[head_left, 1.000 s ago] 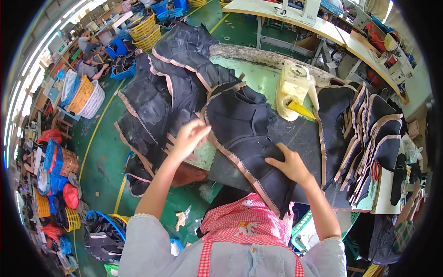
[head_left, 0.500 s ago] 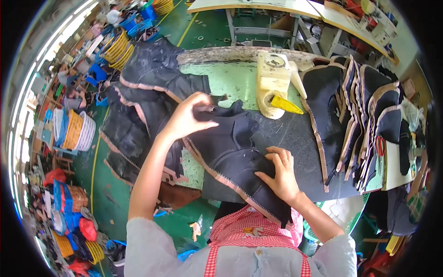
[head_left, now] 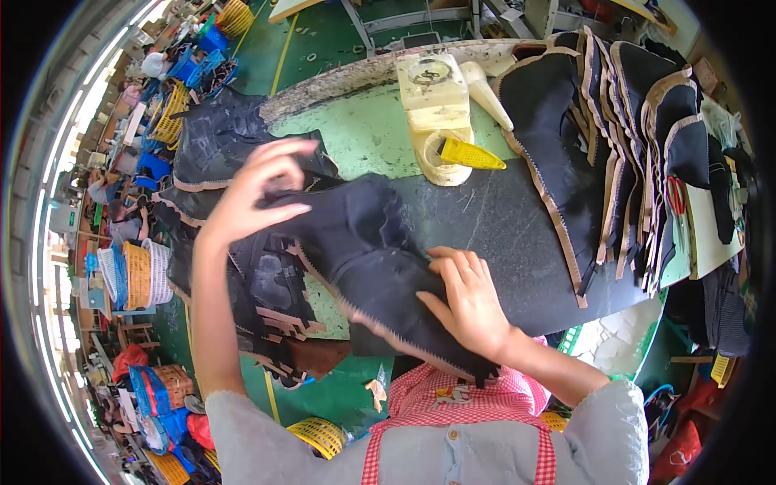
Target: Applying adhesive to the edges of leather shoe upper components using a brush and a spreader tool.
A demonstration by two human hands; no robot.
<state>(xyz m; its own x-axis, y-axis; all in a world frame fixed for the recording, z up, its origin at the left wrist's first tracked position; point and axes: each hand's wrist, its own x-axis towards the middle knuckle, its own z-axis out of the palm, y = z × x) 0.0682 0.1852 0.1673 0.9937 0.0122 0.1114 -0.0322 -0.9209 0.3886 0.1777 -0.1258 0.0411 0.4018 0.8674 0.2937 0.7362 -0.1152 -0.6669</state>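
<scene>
A black fitted garment piece (head_left: 380, 267) with pinkish zigzag edging lies across the dark work mat, its lower end hanging toward my apron. My right hand (head_left: 469, 303) rests on its lower part, fingers and thumb spread. At the upper left end of the piece is my left hand (head_left: 259, 194), slightly blurred, its thumb and fingers apart around a gap where dark fabric shows. Whether it touches that fabric is hard to see. Several similar black pieces (head_left: 218, 137) lie in a loose pile beyond and beneath my left hand.
A cream plastic holder (head_left: 436, 105) with a yellow perforated piece (head_left: 473, 155) stands at the back. Black garment pieces (head_left: 550, 121) are layered along the right, beside red-handled scissors (head_left: 676, 194). Baskets (head_left: 137, 275) stand on the floor at left; people sit farther off.
Both hands and the garment piece have shifted left in view, the left hand most. My view has also turned, so the table and holder sit farther left and higher.
</scene>
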